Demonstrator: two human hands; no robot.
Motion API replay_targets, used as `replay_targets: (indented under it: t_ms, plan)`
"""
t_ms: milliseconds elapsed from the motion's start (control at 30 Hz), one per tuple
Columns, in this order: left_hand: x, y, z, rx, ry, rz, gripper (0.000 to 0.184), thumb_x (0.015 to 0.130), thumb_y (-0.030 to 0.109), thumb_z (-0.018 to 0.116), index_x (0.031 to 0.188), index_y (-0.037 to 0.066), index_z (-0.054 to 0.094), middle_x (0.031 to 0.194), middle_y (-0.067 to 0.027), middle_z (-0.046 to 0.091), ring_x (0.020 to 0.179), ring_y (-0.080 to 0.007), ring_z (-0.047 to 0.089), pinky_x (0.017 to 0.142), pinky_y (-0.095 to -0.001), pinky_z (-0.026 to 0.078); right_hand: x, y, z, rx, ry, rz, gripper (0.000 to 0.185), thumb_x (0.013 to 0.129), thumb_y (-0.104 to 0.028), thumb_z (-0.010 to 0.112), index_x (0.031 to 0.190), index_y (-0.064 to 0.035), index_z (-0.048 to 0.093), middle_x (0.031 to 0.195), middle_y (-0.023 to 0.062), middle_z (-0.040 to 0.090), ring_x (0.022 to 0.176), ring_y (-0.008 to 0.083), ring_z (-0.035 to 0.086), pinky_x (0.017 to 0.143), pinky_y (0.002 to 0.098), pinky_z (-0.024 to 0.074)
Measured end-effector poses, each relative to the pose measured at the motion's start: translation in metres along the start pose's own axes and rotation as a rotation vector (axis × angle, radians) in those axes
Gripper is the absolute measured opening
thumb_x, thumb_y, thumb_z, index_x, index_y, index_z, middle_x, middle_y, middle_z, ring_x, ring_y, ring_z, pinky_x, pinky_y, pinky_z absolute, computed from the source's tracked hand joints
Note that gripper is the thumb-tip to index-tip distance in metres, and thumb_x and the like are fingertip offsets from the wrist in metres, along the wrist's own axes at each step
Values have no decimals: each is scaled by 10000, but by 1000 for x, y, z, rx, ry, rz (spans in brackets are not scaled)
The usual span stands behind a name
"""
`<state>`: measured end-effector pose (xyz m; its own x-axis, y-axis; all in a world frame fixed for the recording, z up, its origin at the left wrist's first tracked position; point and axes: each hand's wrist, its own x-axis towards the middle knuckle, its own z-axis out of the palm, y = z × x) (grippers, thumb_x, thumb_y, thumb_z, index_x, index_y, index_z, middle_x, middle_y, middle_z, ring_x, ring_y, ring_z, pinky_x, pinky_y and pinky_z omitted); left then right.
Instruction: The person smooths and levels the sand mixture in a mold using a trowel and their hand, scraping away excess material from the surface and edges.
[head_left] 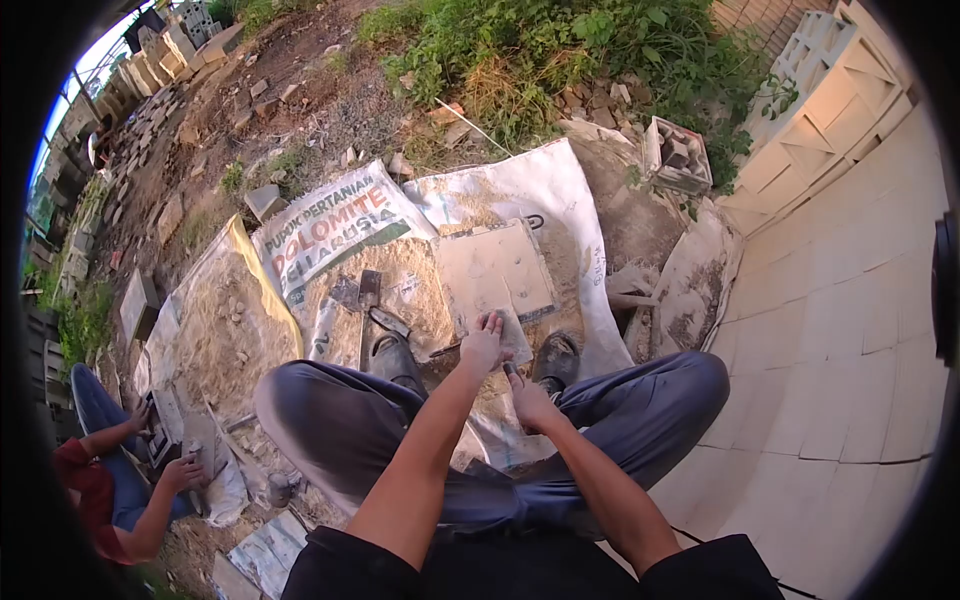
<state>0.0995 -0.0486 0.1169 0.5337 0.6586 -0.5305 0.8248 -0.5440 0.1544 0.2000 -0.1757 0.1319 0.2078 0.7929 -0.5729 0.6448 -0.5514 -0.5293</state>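
My left hand (483, 346) lies with fingers spread on a small pale stone piece (515, 337), at the near edge of a square stone slab (495, 265). My right hand (534, 403) is closed round the dark handle (511, 369) of a tool, just short of that piece. The tool's working end is too small to make out. To the left, a hammer-like tool (369, 290) with a long handle lies on the dust-covered sacks, beside my shoe (397, 360).
Printed white sacks (330, 225) covered in dust and chips spread out ahead. Pale stone tiles (800, 380) are stacked along the right. A box of rubble (678, 155) stands at the back right. Another person (125, 465) works at lower left.
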Motion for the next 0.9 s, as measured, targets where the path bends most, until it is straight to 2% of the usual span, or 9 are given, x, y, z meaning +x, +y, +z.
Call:
replay_targets:
  t_ms: [133, 200, 267, 400, 467, 567, 767, 867, 900]
  plan:
    - [-25, 10, -2, -91, -112, 53, 899, 817, 612, 411, 1402, 5, 96, 1474, -133, 105, 1362, -262, 119, 1108, -333, 96, -52, -19, -33, 33, -160, -55, 632, 923, -437, 294, 955, 129, 572, 946, 353, 557, 950, 452, 547, 826, 475, 420]
    - [-31, 14, 14, -118, -197, 27, 901, 811, 615, 420, 1406, 20, 97, 1479, -116, 93, 1364, -257, 116, 1107, -338, 93, -77, -34, -48, 4, -70, -12, 644, 928, -425, 301, 703, 105, 591, 670, 318, 568, 717, 458, 587, 694, 503, 442]
    - [-24, 8, 6, -159, -293, 12, 904, 804, 619, 428, 1411, 35, 99, 1484, -100, 81, 1365, -253, 112, 1107, -344, 90, -75, -43, -44, -93, -17, -89, 633, 924, -431, 312, 718, 98, 594, 672, 313, 569, 721, 457, 586, 698, 503, 441]
    - [-5, -32, -51, -58, 6, -220, 879, 792, 581, 486, 1415, 72, 132, 1491, -63, 66, 1364, -289, 96, 1092, -390, 159, -25, -84, -34, -49, 81, -127, 565, 911, -441, 352, 788, 43, 617, 698, 297, 581, 742, 459, 584, 702, 497, 443]
    - [21, -77, -88, -63, 132, -154, 844, 809, 540, 493, 1416, 76, 134, 1491, -53, 74, 1364, -278, 103, 1093, -400, 155, 33, -112, -21, 164, 103, -105, 582, 912, -453, 342, 819, 55, 612, 686, 288, 587, 759, 459, 584, 704, 491, 444]
    - [72, -145, -94, -95, 335, -115, 719, 853, 522, 418, 1413, 137, 186, 1490, 3, 95, 1365, -230, 120, 1086, -449, 159, 90, -178, -29, 47, 178, -197, 635, 914, -479, 318, 858, 85, 602, 755, 291, 601, 785, 427, 602, 710, 466, 465]
    - [75, -156, -59, -102, 204, -162, 742, 832, 557, 428, 1418, 178, 176, 1486, 28, 120, 1362, -213, 146, 1082, -484, 134, 106, -170, -13, 44, -41, -57, 678, 915, -492, 292, 965, 129, 562, 896, 374, 555, 833, 436, 596, 774, 443, 470]
    - [51, -128, -46, -120, 131, -153, 771, 820, 559, 453, 1422, 181, 155, 1489, 33, 100, 1364, -201, 137, 1080, -486, 138, 78, -145, 1, 201, -114, 88, 660, 918, -475, 302, 980, 137, 542, 863, 345, 578, 742, 409, 623, 655, 453, 497]
    - [43, -118, -41, -116, 117, -152, 782, 816, 555, 467, 1423, 182, 146, 1490, 35, 92, 1365, -195, 131, 1079, -487, 141, 76, -117, 19, 120, -16, -33, 640, 919, -464, 316, 954, 134, 540, 808, 318, 587, 664, 380, 624, 551, 441, 481]
